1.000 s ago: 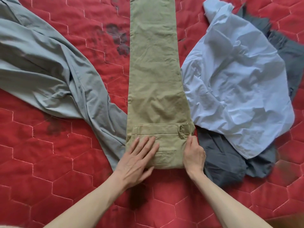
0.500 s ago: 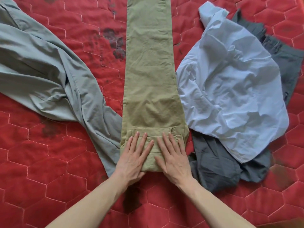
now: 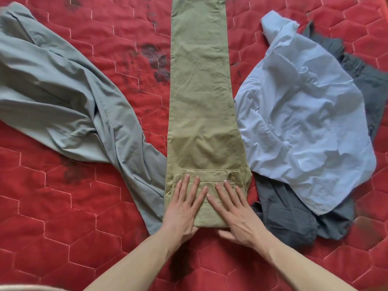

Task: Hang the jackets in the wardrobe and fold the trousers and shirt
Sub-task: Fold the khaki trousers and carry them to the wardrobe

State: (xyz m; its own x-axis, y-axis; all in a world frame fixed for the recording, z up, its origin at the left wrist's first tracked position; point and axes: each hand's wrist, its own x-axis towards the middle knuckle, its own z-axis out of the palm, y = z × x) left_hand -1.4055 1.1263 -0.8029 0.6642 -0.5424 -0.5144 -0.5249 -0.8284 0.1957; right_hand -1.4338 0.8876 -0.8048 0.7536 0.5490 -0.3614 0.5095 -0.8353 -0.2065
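Near the mattress's front edge, both the left hand and right hand press flat, fingers straight, on the khaki trousers' folded waist end; their long axis runs straight away from the person, equally near both hands

no readable text, labels or signs

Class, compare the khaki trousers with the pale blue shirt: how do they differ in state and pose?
The khaki trousers lie flat and straight, legs stacked; the pale blue shirt lies crumpled. Both hands, left hand and right hand, press the trousers; neither touches the shirt. The shirt lies partly over a dark grey garment. Both rest on the red quilt.
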